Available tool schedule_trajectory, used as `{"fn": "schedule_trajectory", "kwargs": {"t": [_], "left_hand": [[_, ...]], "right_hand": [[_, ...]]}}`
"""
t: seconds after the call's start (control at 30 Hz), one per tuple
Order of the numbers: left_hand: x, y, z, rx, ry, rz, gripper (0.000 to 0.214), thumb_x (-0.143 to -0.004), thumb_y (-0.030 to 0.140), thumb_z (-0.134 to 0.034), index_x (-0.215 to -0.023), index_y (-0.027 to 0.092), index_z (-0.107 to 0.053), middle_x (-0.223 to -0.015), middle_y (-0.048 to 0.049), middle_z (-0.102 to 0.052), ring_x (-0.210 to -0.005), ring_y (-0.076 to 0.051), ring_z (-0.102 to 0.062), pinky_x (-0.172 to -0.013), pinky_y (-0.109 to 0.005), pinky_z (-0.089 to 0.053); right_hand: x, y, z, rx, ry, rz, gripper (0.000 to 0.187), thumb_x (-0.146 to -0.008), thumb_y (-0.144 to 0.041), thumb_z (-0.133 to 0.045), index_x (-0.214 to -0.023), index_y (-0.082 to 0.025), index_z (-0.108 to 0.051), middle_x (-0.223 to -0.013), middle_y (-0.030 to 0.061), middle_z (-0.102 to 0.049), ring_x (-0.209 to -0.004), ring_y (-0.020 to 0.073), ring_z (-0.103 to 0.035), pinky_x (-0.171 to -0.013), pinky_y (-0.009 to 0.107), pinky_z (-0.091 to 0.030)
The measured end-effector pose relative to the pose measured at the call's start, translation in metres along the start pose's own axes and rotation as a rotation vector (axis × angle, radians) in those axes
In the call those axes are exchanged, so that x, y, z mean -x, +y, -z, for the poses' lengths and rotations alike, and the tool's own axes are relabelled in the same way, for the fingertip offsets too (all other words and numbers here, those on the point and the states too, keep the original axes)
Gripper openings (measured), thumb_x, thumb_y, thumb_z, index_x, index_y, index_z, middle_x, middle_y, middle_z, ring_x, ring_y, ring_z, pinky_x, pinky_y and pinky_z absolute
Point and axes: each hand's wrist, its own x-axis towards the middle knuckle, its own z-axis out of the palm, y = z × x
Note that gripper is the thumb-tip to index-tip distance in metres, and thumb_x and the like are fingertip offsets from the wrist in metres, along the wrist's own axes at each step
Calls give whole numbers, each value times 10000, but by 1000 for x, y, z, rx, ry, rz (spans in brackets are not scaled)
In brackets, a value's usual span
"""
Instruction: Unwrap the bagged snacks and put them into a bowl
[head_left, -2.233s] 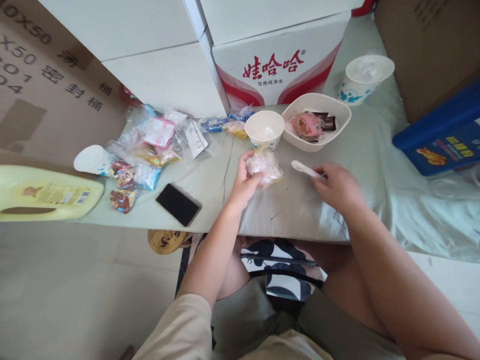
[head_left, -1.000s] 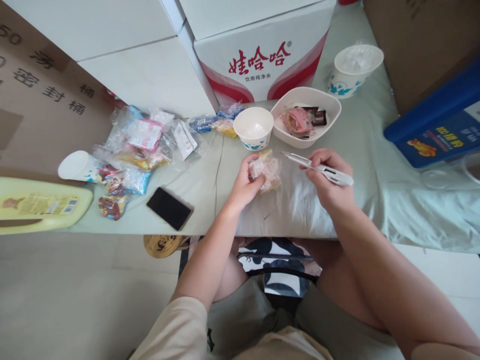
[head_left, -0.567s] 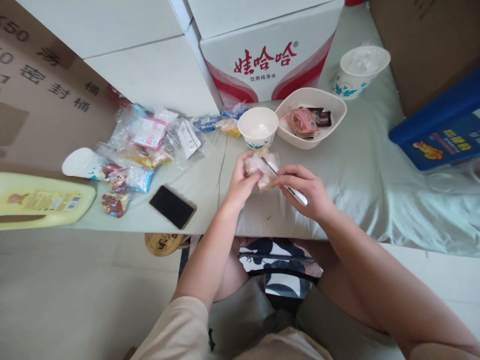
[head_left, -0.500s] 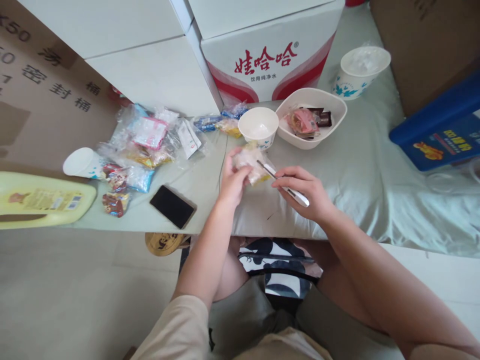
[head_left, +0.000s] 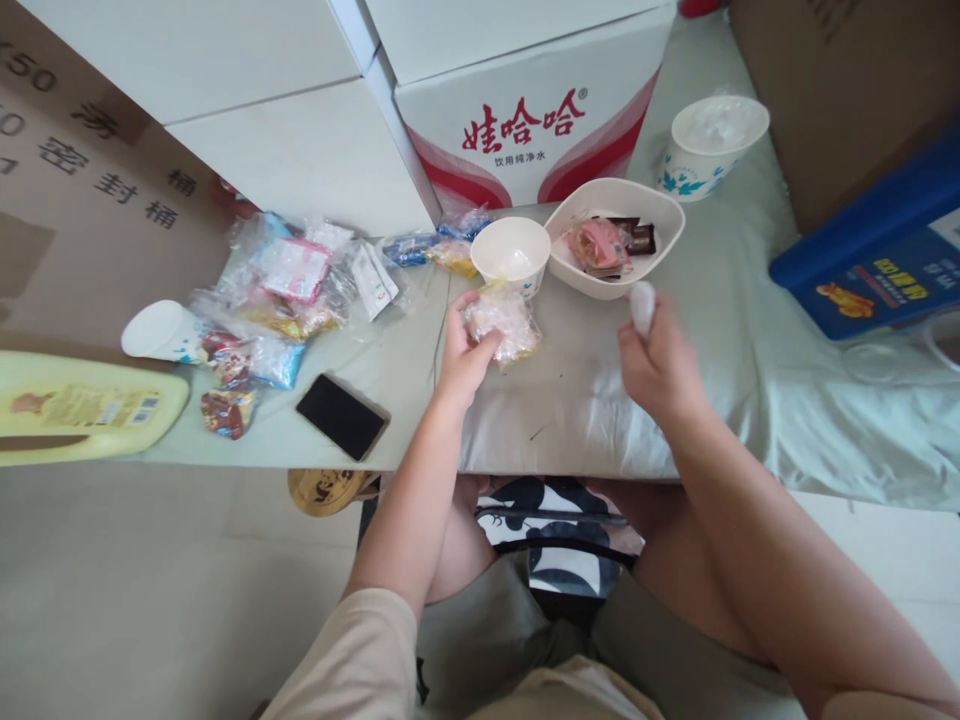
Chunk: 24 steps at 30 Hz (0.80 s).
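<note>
Two bare hands share the centre of the frame: the left hand [head_left: 466, 352] pinches a clear packet [head_left: 506, 325] between thumb and fingers, while the right hand [head_left: 660, 350], blurred and well apart, has its fingers curled around a white tool [head_left: 643, 308]. The step in hand looks like handling the packet, with the tool off it; bringing the two together would, I judge, call for a leftward reach and a steady packet.

Just beyond the packet, a paper bowl [head_left: 511, 242] crowds its far side; whether they touch I cannot tell. Beside that sits a square bowl [head_left: 667, 235] holding wrapped pieces [head_left: 598, 247]. Wrappers [head_left: 296, 270] heap at centre left, above a phone [head_left: 343, 417].
</note>
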Motion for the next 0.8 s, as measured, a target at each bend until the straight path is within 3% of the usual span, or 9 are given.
{"fn": "schedule_trajectory", "kwargs": {"t": [0.1, 0.17, 0.3, 0.4, 0.47, 0.53, 0.67, 0.73, 0.8], "left_hand": [[-3, -3, 3, -99, -20, -80, 725, -784, 261, -781, -1422, 307, -440, -1068, -39, -676, -889, -171, -682, -754, -283, -552], [-6, -6, 7, -171, -21, -129, 694, -801, 267, -773, -1419, 284, -457, -1096, -53, -678, -948, -187, -689, -822, -308, -559], [-11, -9, 14, -367, 89, -246, 433, -777, 212, -765, -1192, 231, -643, -1258, -94, -651, -1196, -241, -640, -991, -360, -528], [-13, -8, 18, -421, 154, -239, 91, -810, 203, -714, -898, 201, -693, -1109, -85, -693, -1108, -224, -664, -943, -333, -532], [-12, -5, 18, -389, 134, -174, 92, -887, 259, -633, -830, 198, -671, -912, -56, -699, -888, -185, -676, -839, -313, -539], [-8, -1, 17, -380, 65, -151, 136, -904, 322, -623, -912, 201, -684, -906, -44, -704, -771, -159, -643, -755, -294, -526], [2, 5, 11, -510, -243, -249, 411, -712, 313, -834, -1097, 228, -720, -1128, -64, -711, -842, -161, -639, -751, -281, -510], [6, 6, 8, -516, -309, -231, 284, -741, 324, -812, -993, 211, -744, -953, -44, -714, -756, -146, -615, -703, -272, -493], [9, 7, 6, -392, -288, -121, 198, -829, 388, -727, -883, 197, -729, -738, -9, -659, -603, -119, -553, -597, -256, -456]], "right_hand": [[3, -3, 2, 405, -127, 5, 366, -920, -304, -511, -1258, -253, -644, -1078, 135, -667, -710, 247, -603, -617, 380, -444], [5, -7, 1, 542, -192, 12, 338, -915, -265, -518, -1203, -269, -696, -1081, 126, -679, -669, 224, -577, -584, 360, -398], [4, -10, 2, 617, -52, 75, 372, -916, -205, -502, -1218, -262, -711, -1064, 138, -695, -855, 289, -613, -708, 400, -434], [3, -9, 3, 617, 78, 97, 370, -895, -226, -558, -1238, -235, -698, -1156, 177, -681, -1110, 389, -579, -890, 532, -446], [3, -9, -1, 568, 72, 108, 367, -890, -265, -586, -1238, -217, -690, -1208, 194, -666, -1179, 413, -561, -946, 580, -443], [4, -8, -8, 474, -6, 156, 370, -889, -294, -587, -1236, -202, -680, -1208, 196, -672, -1182, 402, -585, -969, 578, -465], [7, -9, -26, 249, -202, 244, 418, -884, -324, -585, -1278, -196, -640, -1209, 179, -708, -1156, 366, -649, -992, 549, -511], [7, -10, -31, 187, -267, 219, 481, -873, -322, -588, -1329, -171, -610, -1255, 189, -709, -1169, 362, -660, -989, 533, -524], [7, -11, -31, 153, -304, 168, 532, -856, -302, -594, -1368, -156, -588, -1265, 184, -713, -1150, 344, -676, -966, 496, -539]]}}
